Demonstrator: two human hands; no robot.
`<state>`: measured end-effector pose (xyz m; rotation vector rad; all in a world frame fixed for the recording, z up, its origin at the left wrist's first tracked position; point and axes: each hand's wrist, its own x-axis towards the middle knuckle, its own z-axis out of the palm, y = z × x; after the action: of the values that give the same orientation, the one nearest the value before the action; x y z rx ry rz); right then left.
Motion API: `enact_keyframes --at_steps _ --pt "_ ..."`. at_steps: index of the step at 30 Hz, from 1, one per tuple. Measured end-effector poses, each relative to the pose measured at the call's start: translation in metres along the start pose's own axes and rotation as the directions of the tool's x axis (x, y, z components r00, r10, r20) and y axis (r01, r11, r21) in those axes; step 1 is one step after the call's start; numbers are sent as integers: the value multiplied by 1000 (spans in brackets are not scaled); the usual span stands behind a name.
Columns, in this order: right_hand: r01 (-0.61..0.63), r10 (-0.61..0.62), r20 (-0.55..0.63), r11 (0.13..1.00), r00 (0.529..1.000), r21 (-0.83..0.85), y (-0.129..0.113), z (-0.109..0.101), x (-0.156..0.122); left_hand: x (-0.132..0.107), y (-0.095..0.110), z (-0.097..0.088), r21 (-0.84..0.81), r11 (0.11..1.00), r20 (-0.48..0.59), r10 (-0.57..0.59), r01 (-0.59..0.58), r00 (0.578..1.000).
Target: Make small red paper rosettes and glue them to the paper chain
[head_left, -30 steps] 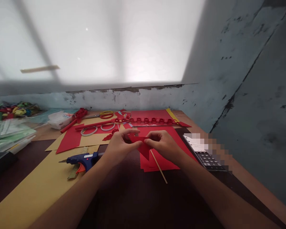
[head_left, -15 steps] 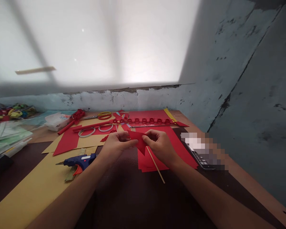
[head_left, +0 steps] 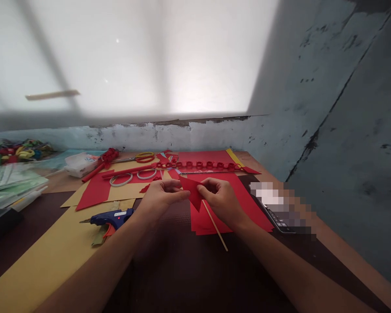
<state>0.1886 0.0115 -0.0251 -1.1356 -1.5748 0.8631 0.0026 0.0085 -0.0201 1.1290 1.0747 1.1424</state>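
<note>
A small folded piece of red paper is held up between my two hands, its point hanging downward. My right hand pinches the paper's right side between thumb and fingers. On the left side, my left hand has its thumb tip at the paper's edge and its fingers curled partly behind. Below my right hand a thin wooden stick lies slanted across red paper sheets and the dark table mat.
Left of my hands lies a blue glue gun with a lit red light. Behind are tape rolls, scissors and a red stick with paper loops. A phone-like device, partly blurred, lies right.
The view has shifted slightly, moving everything a little to the right. My left thumb covers less of the folded red paper; my right hand keeps its pinch.
</note>
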Motion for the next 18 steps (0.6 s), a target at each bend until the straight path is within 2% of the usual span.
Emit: enact_keyframes --at_steps 6,11,14,18 --pt "18 -18 -7 1000 1000 1 2 -2 2 -1 0 2 -47 999 -24 -7 6 1000" --pt "16 -16 -3 1000 1000 -13 2 -3 2 1 -1 1 -8 1000 48 13 -13 999" --pt "18 -18 -1 999 1000 -34 2 -3 3 2 -3 0 28 999 5 41 -41 999" --pt "7 -6 11 1000 1000 -23 4 -1 3 2 -3 0 5 1000 -8 20 -20 1000"
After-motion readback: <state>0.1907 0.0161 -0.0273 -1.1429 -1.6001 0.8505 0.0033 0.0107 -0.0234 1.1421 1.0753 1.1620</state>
